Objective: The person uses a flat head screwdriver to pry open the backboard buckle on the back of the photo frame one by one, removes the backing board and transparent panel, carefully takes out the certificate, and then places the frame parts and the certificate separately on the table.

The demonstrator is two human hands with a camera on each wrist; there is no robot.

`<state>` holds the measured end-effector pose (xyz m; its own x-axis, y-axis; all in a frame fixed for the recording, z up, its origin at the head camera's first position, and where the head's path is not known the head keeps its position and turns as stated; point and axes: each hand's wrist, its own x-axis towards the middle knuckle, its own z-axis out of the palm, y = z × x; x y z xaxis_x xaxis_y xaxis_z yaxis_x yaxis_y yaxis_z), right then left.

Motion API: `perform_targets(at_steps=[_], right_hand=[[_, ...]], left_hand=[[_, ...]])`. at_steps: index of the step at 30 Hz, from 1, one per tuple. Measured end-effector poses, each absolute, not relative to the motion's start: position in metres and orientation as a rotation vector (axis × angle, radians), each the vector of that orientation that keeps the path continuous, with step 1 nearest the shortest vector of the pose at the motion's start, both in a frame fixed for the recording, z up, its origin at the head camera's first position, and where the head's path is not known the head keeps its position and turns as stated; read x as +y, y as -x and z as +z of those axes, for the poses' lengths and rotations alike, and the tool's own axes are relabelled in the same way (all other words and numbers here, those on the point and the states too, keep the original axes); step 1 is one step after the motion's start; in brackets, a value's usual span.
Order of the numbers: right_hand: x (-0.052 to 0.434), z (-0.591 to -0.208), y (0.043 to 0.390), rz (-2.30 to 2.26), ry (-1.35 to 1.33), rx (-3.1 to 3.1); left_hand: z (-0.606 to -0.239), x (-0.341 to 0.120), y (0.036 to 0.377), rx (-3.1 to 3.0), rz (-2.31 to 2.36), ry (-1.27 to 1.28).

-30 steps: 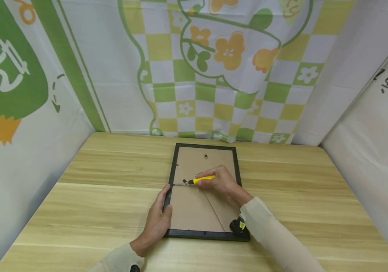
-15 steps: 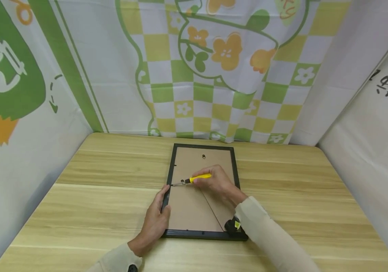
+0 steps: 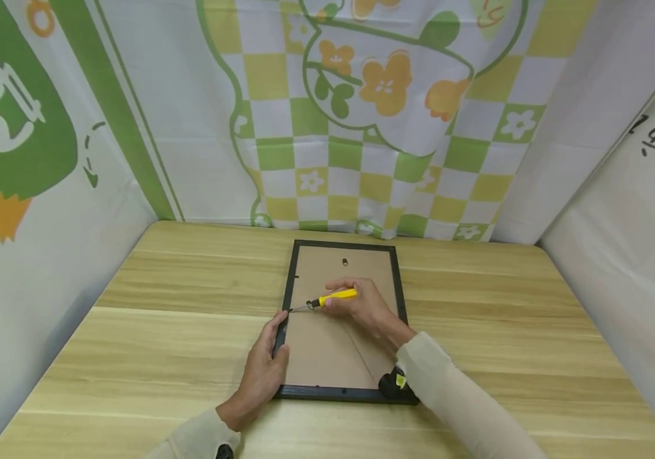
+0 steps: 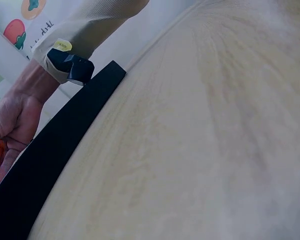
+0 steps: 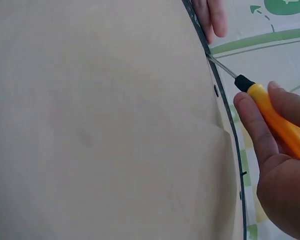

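Note:
A black picture frame point(image 3: 345, 395) lies face down, its brown backing board point(image 3: 327, 354) upward. My right hand point(image 3: 361, 306) pinches a small screwdriver with a yellow handle point(image 3: 338, 297). Its thin metal shaft point(image 5: 223, 66) points left, the tip at a small dark tab point(image 3: 290, 310) on the inner left edge of the frame. Along that edge lies my left hand point(image 3: 264, 360), its fingers fairly straight at the outer side and the thumb at the rail. Two left fingertips point(image 5: 217, 22) show near the screwdriver tip in the right wrist view.
A small ring hanger point(image 3: 345, 262) sits near the board's top, and a dark wrist device point(image 3: 389, 384) hangs over the lower right corner. The wood-grain table point(image 3: 161, 344) meets a patterned cloth point(image 3: 361, 185) behind and pale side walls point(image 3: 620, 255).
The screwdriver has shifted slightly left, its tip now at the tab, and its handle has tilted up. My right fingers have straightened a little; my left hand stays on the frame.

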<state>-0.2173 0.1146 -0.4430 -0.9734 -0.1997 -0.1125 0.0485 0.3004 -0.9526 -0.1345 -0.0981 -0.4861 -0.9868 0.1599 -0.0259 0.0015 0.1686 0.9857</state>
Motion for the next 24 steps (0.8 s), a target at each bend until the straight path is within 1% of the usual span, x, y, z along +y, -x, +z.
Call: perform_targets(at_steps=[6,10,14,20,22,24], right_hand=[[0.101,-0.438,0.215,-1.94,0.178,2.196],[0.085,-0.428,0.21,-1.944,0.258,2.282],[0.065,-0.415,0.202,-1.755,0.355,2.57],[0.04,-0.4,0.189,-1.406,0.617,2.892],[0.036,-0.399,0.187,-1.346,0.635,2.928],[0.036,-0.398,0.188,-1.338,0.592,2.928]], left_hand=[[-0.487,-0.097,0.135,2.322,1.945,-0.151],[-0.487,-0.096,0.135,2.337,1.946,-0.136],[-0.487,-0.097,0.136,2.366,1.939,-0.145],[-0.487,-0.098,0.136,2.382,1.953,-0.17],[-0.486,-0.098,0.135,2.381,1.957,-0.159],[-0.487,-0.098,0.136,2.379,1.961,-0.152]])
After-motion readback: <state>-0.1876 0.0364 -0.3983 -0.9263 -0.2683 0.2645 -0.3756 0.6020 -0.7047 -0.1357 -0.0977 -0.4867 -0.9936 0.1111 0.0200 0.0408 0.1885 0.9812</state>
